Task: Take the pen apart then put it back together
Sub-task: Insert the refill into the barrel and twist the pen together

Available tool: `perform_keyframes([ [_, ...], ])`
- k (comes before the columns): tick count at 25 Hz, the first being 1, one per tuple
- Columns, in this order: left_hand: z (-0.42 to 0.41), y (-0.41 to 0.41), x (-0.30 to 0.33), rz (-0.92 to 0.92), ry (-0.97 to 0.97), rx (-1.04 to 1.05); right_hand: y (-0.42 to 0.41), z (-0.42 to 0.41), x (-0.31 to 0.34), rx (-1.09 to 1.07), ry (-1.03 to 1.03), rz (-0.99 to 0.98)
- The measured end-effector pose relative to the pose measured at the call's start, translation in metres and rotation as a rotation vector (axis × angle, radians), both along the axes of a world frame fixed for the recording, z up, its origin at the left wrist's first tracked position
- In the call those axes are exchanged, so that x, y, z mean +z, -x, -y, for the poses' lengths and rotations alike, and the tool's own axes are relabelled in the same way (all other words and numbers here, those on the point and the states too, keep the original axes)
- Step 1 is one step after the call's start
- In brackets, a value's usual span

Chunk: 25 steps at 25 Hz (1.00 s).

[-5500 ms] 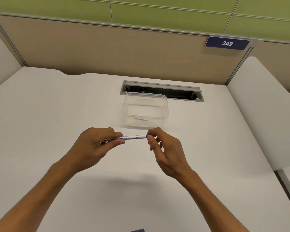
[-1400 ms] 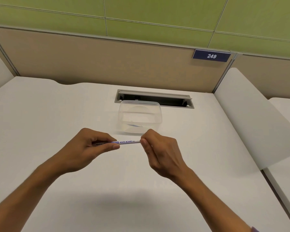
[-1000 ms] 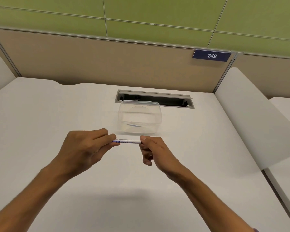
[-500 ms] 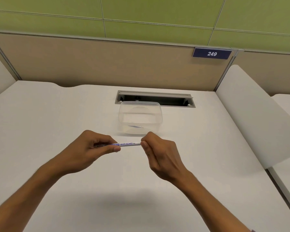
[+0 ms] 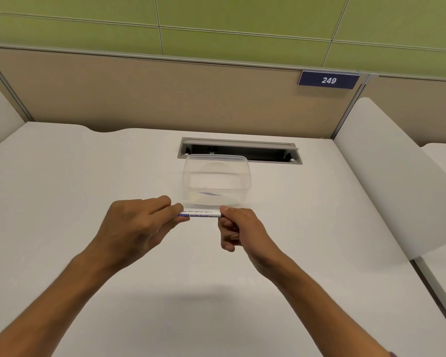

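So both hands pinch the pen level above the desk — left hand on one end, right hand on the other. Clear container sits just behind

The pen was white with blue writing and a blue band. The box was clear. The desk was white. The wall was tan, with green panels above it. The sign was dark blue with white numbers.
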<state>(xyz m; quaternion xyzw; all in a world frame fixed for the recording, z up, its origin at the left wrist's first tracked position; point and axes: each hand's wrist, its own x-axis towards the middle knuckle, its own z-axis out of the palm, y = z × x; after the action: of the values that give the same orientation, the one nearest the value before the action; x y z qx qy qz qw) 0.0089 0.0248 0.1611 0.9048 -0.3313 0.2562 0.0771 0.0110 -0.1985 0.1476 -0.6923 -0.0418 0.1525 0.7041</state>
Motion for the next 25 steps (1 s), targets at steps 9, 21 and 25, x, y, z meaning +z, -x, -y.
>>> perform_keyframes([
  [9,-0.007,-0.008,-0.001,-0.511,0.461,-0.075,0.004,0.008,-0.013,-0.117,0.665,0.807],
  [21,0.001,0.0,-0.005,0.047,-0.01,-0.004,0.003,0.007,0.005,0.048,0.088,-0.019],
  [25,0.002,-0.002,-0.004,-0.079,0.085,-0.026,0.004,0.004,-0.002,-0.017,0.139,0.129],
])
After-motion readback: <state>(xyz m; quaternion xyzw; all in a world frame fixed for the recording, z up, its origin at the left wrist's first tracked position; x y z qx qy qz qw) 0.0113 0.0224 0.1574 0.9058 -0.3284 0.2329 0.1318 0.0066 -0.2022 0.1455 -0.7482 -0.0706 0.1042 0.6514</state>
